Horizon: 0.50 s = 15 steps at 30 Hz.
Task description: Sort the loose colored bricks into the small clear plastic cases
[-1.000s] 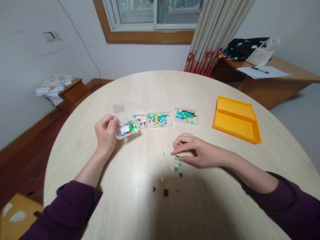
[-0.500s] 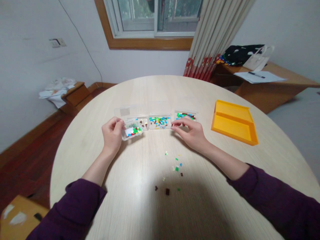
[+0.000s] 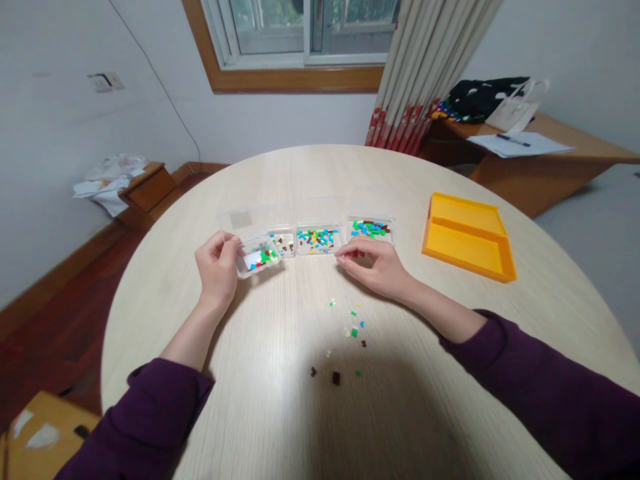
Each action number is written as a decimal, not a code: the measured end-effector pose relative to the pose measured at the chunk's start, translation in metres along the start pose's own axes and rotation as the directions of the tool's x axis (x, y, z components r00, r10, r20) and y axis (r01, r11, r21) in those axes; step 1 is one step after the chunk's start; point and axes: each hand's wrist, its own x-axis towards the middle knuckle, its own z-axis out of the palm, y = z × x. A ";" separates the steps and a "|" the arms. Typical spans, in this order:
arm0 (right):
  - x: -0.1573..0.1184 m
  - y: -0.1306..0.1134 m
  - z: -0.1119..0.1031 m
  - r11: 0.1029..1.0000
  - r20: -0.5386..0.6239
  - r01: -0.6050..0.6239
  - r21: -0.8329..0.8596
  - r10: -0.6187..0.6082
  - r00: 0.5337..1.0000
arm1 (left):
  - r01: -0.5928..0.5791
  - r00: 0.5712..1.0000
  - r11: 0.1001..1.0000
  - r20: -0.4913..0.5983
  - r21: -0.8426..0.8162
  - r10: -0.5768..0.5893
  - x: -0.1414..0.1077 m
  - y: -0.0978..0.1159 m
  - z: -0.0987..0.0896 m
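My left hand [image 3: 219,268] grips the left side of a small clear box [image 3: 241,272] holding green, yellow, red and blue pieces and a white slip. The box is tilted, in front of another clear box [image 3: 290,253] with brown and yellow pieces. My right hand [image 3: 373,265] has thumb and forefinger pinched together; anything between them is too small to make out. Its fingertips are by the right front corner of the middle clear box [image 3: 320,251], full of mixed pieces. Behind the hand stands a right clear box [image 3: 394,235] with green, blue and brown pieces.
Several loose pieces lie on the round table [image 3: 250,413], among them a dark brown one [image 3: 336,378] and a green one [image 3: 355,332]. A yellow tray [image 3: 467,257] sits at the right. Beyond are a side desk [image 3: 575,143] and a curtain [image 3: 425,60].
My left hand and its box have shifted slightly left. My right hand has moved a little left, along the front of the middle box. The whole view has shifted slightly.
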 end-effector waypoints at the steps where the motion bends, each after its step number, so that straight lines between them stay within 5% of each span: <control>1: -0.006 -0.004 -0.005 0.999 0.101 -0.029 0.043 0.025 0.995 | -0.001 1.000 1.000 0.001 0.004 0.001 0.000 0.000 0.000; 4: -0.021 -0.012 -0.020 0.987 0.376 -0.117 0.114 0.066 0.924 | -0.002 1.000 1.000 0.002 -0.001 0.002 0.001 0.000 -0.001; 6: -0.025 -0.014 -0.028 0.985 0.453 -0.125 0.118 0.058 0.889 | -0.010 1.000 1.000 -0.003 -0.026 0.010 0.002 0.000 -0.001; 15: -0.023 -0.012 -0.029 0.990 0.491 -0.100 0.103 0.037 0.870 | -0.056 0.996 0.998 0.074 -0.022 0.058 -0.009 0.012 0.001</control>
